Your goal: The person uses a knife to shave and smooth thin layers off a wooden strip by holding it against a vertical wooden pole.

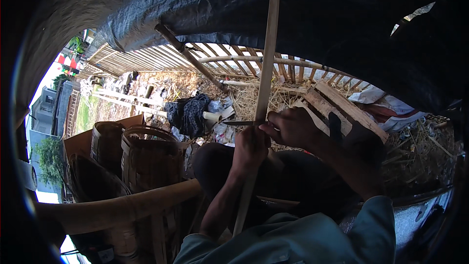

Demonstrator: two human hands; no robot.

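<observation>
A long pale bamboo strip runs from the top of the view down past my lap. My left hand is closed round it, just below the middle of the picture. Slightly above that grip, my right hand holds a knife, its handle hidden in the fingers. The dark blade points left and lies across the strip, close to my left hand. Whether its edge has cut into the strip cannot be made out. My knees are beneath both hands.
Woven baskets stand at the left, behind a thick bamboo pole. A wooden slatted pallet lies right of my hands, among straw and litter. A black cloth-like heap lies ahead. Beyond stands a slatted bamboo fence; dark plastic sheeting hangs overhead.
</observation>
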